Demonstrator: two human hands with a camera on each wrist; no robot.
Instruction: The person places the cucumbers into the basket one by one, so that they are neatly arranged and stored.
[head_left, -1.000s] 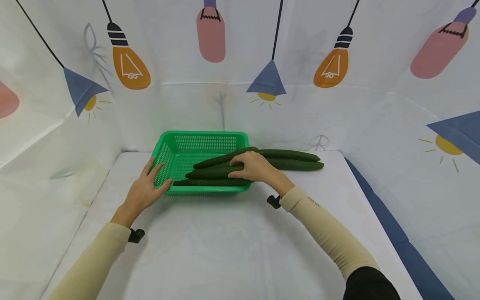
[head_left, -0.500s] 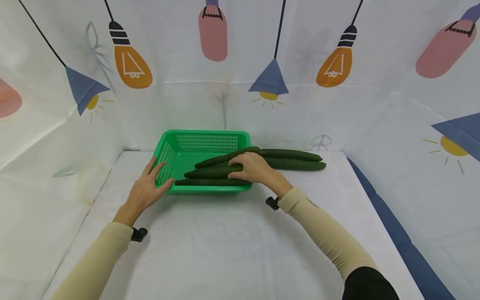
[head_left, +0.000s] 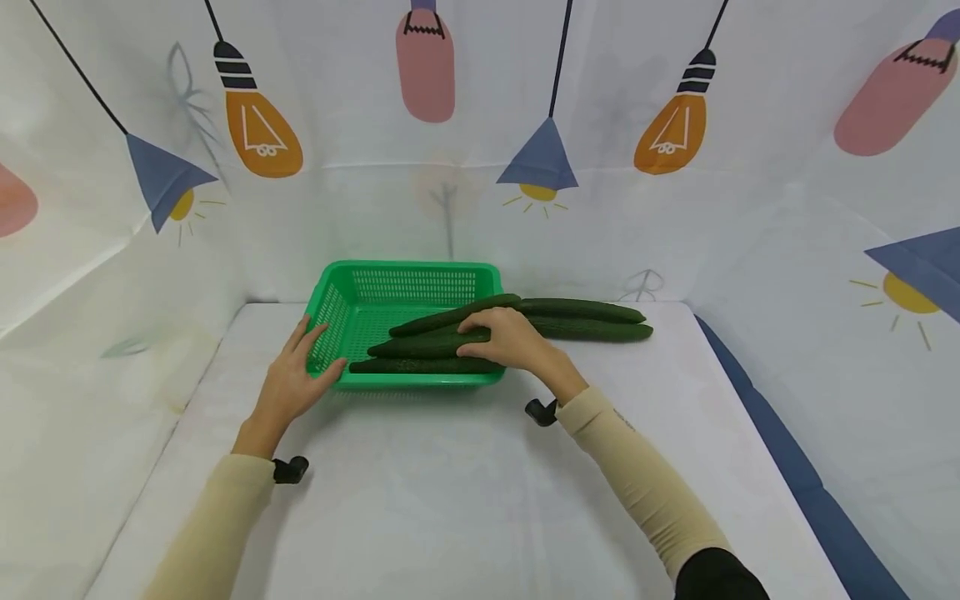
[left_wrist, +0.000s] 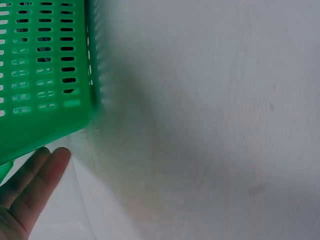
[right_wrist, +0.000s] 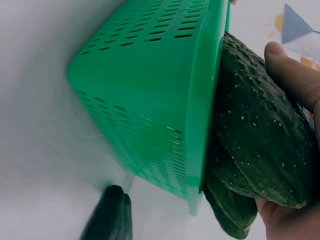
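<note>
A green plastic basket [head_left: 408, 380] with slotted walls stands at the back of the table. My left hand [head_left: 291, 379] rests at its left end, thumb and fingers spread and fairly straight against the rim; two fingers [left_wrist: 42, 182] show beside the wall in the left wrist view. Over the basket's right side, my right hand [head_left: 513, 337] grips a dark green cucumber [head_left: 420, 345] between thumb and fingers. A cucumber [head_left: 420, 366] lies along the front wall, and another cucumber [head_left: 450, 316] slants behind. In the right wrist view, bumpy cucumber ends [right_wrist: 265, 135] overhang the rim.
Right of the basket, a cucumber [head_left: 585, 311] lies behind another cucumber [head_left: 600, 329] on the white-covered table [head_left: 450, 492]. White cloth [head_left: 450, 208] printed with lamps and bulbs encloses the back and sides. A blue strip [head_left: 780, 450] runs along the table's right edge.
Both forearms have shifted slightly, the left one a little to the right. The hands, the basket and the cucumbers stay practically where they were.
</note>
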